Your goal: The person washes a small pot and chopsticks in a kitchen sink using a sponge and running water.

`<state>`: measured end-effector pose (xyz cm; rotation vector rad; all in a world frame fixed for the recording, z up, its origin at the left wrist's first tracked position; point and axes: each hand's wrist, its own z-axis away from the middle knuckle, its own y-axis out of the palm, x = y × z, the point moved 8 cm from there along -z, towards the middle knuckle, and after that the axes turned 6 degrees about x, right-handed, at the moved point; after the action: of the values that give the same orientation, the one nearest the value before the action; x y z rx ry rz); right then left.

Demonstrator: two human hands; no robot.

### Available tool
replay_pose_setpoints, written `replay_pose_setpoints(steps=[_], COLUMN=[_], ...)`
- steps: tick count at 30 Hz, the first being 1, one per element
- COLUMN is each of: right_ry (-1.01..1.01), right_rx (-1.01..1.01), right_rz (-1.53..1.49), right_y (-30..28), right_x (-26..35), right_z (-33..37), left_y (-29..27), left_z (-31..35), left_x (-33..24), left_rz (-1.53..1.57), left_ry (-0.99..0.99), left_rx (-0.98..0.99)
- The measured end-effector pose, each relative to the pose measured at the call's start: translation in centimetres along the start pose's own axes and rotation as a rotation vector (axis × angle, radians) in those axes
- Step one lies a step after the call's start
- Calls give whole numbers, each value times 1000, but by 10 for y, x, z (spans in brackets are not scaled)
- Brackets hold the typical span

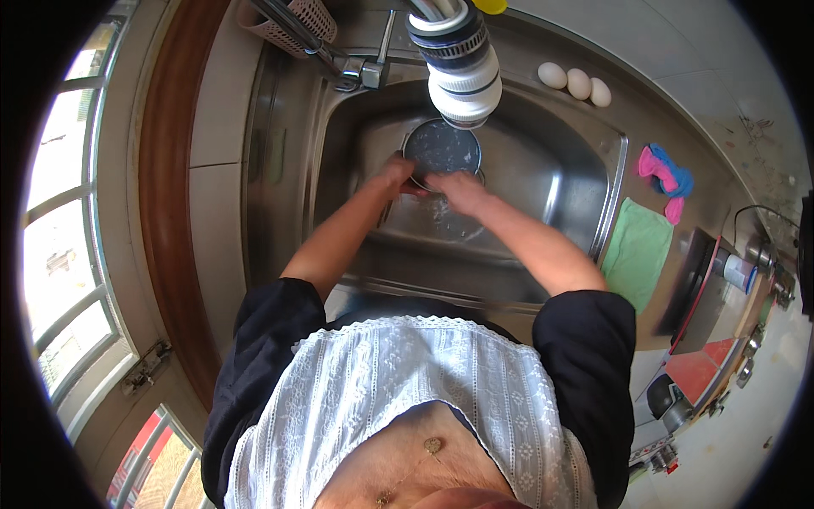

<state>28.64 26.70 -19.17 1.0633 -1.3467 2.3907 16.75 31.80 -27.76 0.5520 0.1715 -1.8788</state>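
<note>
A round, dark grey pot (441, 144) with whitish suds or water inside sits in the left part of the steel sink (526, 229). My left hand (393, 175) is closed on its left side, near the rim. At the pot's near rim is my right hand (459, 192), its fingers bunched and pointing left, with the tips at the inner edge. Whatever those fingers may hold is hidden. Directly over the pot's far side hangs a thick white and black tap nozzle (462, 81).
Behind the sink stand a metal lever tap (366, 71) and a pink basket (301, 24). Three white eggs (579, 83) lie at the back right. On the right counter are a pink and blue cloth (666, 175) and a green cloth (636, 250). A barred window (72, 204) is at left.
</note>
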Motion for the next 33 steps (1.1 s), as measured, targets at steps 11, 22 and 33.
replay_pose_setpoints(steps=[11,22,33], right_ry=[124,225,-124], right_rx=[368,-281,334], right_rz=[769,90,1031], right_y=[25,34,45], right_x=[-3,58,9], right_z=[-6,7,14], left_y=[-1,-5,-4], left_z=[32,52,49], left_x=[-38,15,-26], left_rz=[-330,-70,-818], left_ry=[196,40,107], left_rx=[-1,-227,-16])
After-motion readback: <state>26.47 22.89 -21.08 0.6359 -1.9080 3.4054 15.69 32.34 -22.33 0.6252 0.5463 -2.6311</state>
